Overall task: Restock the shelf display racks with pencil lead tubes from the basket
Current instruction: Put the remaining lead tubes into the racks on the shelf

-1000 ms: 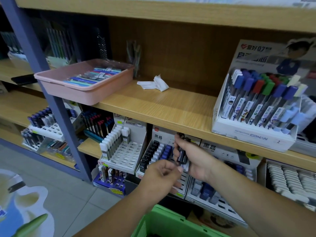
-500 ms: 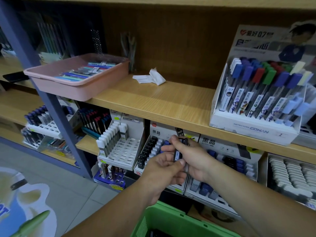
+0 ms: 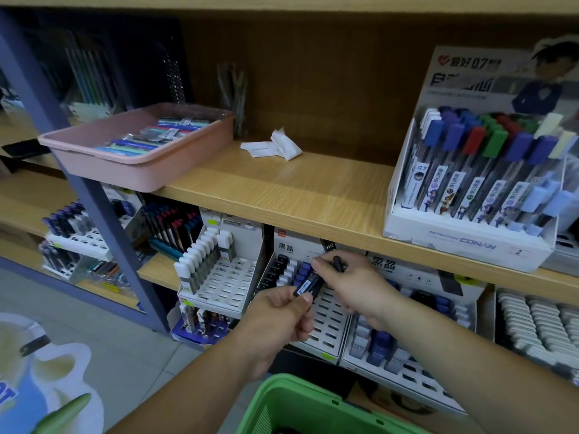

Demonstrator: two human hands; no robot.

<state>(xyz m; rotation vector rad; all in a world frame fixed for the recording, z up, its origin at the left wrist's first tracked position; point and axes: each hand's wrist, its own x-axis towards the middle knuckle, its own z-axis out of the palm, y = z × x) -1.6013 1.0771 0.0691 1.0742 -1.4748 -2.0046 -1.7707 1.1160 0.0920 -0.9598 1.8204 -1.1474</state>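
Beneath the wooden shelf [image 3: 282,195], left hand [image 3: 275,321] pinches a black, blue-labelled tube [image 3: 308,285].

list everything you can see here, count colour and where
pink tray: one, pink, upper shelf left, holding pens
crumpled paper: one, white, upper shelf middle
Conan display box: one, white, upper shelf right
slotted racks: several, white, lower shelf, partly filled
basket: one, green, bottom edge
labelled lead tube: one, dark, blue label, between both hands
black tube: one, black, in right hand
left hand: one, pinching labelled lead tube
right hand: one, gripping black tube
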